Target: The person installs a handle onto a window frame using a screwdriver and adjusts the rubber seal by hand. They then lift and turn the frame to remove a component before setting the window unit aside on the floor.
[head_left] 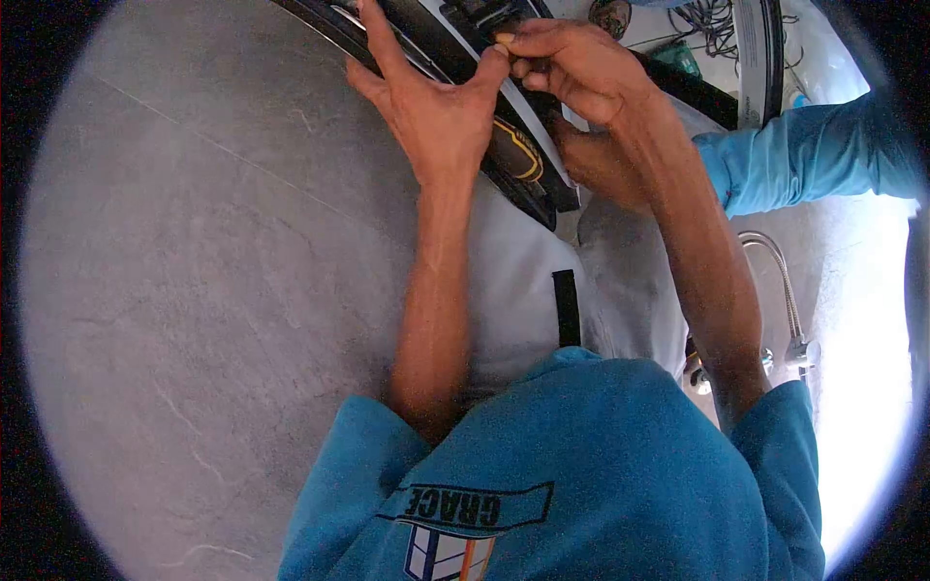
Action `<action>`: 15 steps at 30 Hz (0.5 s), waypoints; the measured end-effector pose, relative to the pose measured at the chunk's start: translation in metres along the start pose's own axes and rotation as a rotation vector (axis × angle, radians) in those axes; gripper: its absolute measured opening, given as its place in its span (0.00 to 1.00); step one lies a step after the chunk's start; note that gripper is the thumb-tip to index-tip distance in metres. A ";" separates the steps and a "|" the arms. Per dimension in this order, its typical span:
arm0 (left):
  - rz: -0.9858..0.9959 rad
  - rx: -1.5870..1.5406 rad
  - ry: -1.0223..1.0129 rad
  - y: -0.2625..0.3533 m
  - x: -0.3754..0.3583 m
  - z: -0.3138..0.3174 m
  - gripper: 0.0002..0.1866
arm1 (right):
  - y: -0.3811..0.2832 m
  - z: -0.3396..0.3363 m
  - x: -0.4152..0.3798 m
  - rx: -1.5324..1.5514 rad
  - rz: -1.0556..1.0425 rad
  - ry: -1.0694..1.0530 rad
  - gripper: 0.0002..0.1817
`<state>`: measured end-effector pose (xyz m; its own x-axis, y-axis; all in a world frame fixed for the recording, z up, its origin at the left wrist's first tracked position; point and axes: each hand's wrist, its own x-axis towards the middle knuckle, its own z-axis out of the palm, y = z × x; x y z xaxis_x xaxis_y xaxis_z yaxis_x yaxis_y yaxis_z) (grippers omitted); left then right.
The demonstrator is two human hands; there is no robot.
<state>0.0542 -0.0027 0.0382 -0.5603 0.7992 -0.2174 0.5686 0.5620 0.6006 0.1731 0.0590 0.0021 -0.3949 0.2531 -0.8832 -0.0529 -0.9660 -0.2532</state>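
Head view: largest thing is the grey stone-look floor w/ pale veins [213, 290], filling the L side of the frame. Next, my teal short-sleeved shirt [630, 455], bottom centre, w/ "GRACE" printed on it, upside down in the frame. Above it, my pale grey trousers [523, 266], approx. mid-frame, w/ a short black strip [567, 305] lying on them.

The long black frame w/ a flat whitish edge strip [538, 131] runs diag. from top centre down to just above the trousers; my hands are both at its upper part.

From the R edge comes another person's arm in a teal sleeve [804, 155]; their hand [605, 165] is at the frame's R side, partly behind my R forearm.

My L hand [426, 116], upper centre, is spread wide across the frame, thumb stretched toward my R fingertips. My R hand [581, 73], just R of it, is narrow, fingers curled & thumb tip drawn in; can't tell if a small pc. is btwn them.

Upper R: a white-and-black upright bar [759, 63], w/ tangled dark cables [712, 24] beside it. Mid R: a bent silver metal hose [780, 271]. Smallest: a black-and-yellow tool handle [518, 150], upper centre, lying along the frame, just R of my L wrist.
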 end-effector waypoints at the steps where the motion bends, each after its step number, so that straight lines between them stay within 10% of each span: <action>1: -0.005 0.006 -0.004 0.001 0.000 -0.001 0.55 | -0.001 -0.001 0.002 -0.003 -0.004 -0.001 0.05; 15: -0.084 -0.017 -0.062 0.002 0.002 -0.002 0.55 | 0.004 -0.016 0.011 0.078 0.022 -0.348 0.07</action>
<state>0.0535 -0.0007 0.0404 -0.5669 0.7616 -0.3139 0.5110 0.6240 0.5912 0.1837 0.0593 -0.0150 -0.6845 0.2119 -0.6975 -0.1053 -0.9755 -0.1931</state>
